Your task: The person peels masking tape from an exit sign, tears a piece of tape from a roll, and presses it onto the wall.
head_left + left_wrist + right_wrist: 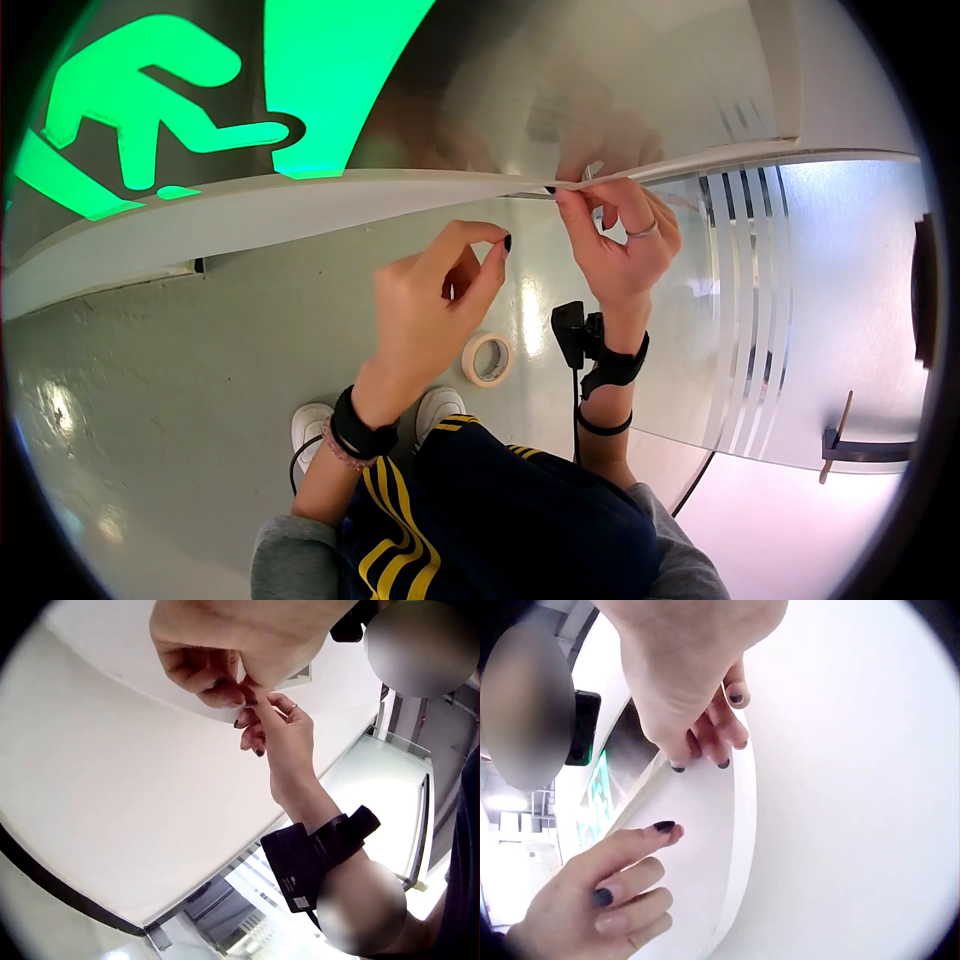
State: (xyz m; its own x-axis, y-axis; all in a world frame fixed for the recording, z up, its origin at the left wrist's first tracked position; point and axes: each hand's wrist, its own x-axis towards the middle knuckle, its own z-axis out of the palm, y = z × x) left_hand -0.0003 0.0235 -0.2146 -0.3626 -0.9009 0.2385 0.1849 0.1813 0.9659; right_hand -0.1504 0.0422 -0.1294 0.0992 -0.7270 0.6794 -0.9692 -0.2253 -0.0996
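Note:
A glossy sign panel [680, 90] with a green running figure [150, 95] has a pale curved edge [300, 205] facing the person. My right hand [628, 245] pinches at this edge, thumb and index finger close together; its other fingers curl nearby. What lies between those fingertips is mostly hidden. Just left of it and nearer the body, my left hand [425, 295] is raised with thumb and index tips meeting and the other fingers curled. Nothing shows between its tips in the right wrist view, where the left hand [607, 892] is below the right hand [697, 667].
A roll of masking tape [487, 360] lies on the glossy floor [240, 350] near the person's white shoes [440, 405]. To the right stands a striped glass pane [740, 310], with a dark bracket [870, 450] beyond it.

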